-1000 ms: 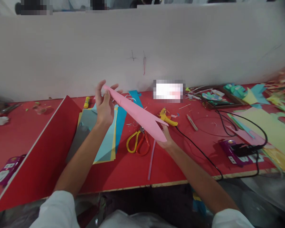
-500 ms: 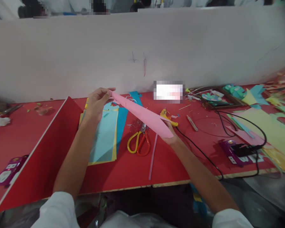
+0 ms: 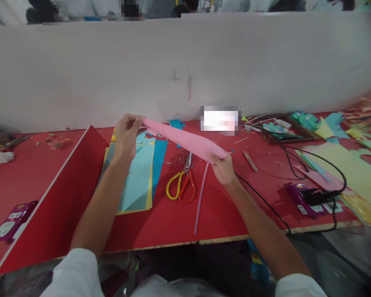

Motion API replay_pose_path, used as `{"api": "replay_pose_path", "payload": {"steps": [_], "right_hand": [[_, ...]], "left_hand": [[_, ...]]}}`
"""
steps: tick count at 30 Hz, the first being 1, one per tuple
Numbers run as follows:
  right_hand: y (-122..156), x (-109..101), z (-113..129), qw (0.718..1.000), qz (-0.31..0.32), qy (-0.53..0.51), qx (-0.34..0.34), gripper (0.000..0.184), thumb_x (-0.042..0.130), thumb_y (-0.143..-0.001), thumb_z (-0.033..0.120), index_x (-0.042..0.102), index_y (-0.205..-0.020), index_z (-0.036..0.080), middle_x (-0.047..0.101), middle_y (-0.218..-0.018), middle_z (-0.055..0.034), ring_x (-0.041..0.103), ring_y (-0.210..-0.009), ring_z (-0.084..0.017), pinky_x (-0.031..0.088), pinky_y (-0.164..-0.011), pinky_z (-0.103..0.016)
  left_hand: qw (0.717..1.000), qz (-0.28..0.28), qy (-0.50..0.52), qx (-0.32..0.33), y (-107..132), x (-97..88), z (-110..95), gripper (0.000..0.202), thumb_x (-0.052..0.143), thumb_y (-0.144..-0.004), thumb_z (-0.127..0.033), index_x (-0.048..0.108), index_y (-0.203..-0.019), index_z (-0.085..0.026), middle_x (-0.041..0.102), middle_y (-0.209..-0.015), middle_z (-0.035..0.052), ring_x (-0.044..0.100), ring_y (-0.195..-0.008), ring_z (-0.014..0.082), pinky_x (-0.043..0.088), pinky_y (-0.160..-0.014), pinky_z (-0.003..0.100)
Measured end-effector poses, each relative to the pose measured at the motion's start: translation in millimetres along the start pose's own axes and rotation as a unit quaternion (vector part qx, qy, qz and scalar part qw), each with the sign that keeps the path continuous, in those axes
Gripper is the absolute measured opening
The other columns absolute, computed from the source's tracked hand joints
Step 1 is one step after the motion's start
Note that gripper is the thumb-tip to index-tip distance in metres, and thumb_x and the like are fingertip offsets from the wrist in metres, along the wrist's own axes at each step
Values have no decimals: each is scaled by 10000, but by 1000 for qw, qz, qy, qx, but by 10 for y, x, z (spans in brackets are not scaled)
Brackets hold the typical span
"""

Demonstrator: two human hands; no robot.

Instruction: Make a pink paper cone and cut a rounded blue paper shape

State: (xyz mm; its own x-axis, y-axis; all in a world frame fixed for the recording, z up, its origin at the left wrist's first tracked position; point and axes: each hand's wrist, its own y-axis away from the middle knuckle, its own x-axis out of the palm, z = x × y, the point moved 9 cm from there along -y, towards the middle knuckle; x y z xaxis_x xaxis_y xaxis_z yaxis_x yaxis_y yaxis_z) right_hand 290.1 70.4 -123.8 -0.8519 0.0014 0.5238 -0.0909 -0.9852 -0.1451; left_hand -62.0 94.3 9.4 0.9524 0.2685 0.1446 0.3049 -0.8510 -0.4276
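Note:
A sheet of pink paper (image 3: 185, 139), curled along its length, is held above the table between my two hands. My left hand (image 3: 128, 130) pinches its far left end. At the right end, my right hand (image 3: 223, 167) grips it with the thumb on the near side. Below the paper lie scissors (image 3: 181, 185) with one yellow and one red handle, blades pointing away. A thin pink glue stick (image 3: 200, 206) lies beside them. Under my left forearm is a stack of light blue and yellow paper (image 3: 136, 177). The yellow glue gun is hidden behind the paper and my right hand.
A red upright board (image 3: 58, 206) divides the red table on the left. A purple power strip (image 3: 306, 202) with black cables sits at right. Near the white partition (image 3: 111, 74) are a cutter (image 3: 250, 161), a brown frame (image 3: 297, 128) and a blurred bright screen (image 3: 221, 119).
My right hand has shifted up slightly and now wraps over the paper's right end. The paper's wide right corner has curled inward, so the sheet looks narrower. My left hand stays almost still.

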Motion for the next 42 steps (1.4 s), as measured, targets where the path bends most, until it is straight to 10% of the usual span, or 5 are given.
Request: {"api": "replay_pose_path", "payload": {"steps": [12,34,42], "right_hand": [[-10,-33,-81,996,-8,-75,55,309,961,-705,301,802,-967,255,837,-1048,7,779,-1012,-168,640,-1006,-309],[19,-31,-125,994,-17,-72,84,321,941,-712,284,777,-986,253,839,-981,9,796,-967,-184,669,-886,-293],[73,42,-103,995,9,-30,96,420,966,-675,517,769,-937,254,813,-929,3,758,-853,-174,642,-770,-290]], "left_hand": [[986,148,74,9,277,595,-55,610,871,-822,-549,629,-1323,-299,757,-1318,111,752,-1168,253,621,-909,339],[988,144,35,32,292,562,-191,539,794,-853,-659,711,-1202,-256,792,-1219,110,768,-1114,267,646,-902,377],[992,105,59,37,273,511,-186,546,851,-778,-679,690,-1119,-284,781,-1122,72,758,-1113,272,648,-864,371]]}}
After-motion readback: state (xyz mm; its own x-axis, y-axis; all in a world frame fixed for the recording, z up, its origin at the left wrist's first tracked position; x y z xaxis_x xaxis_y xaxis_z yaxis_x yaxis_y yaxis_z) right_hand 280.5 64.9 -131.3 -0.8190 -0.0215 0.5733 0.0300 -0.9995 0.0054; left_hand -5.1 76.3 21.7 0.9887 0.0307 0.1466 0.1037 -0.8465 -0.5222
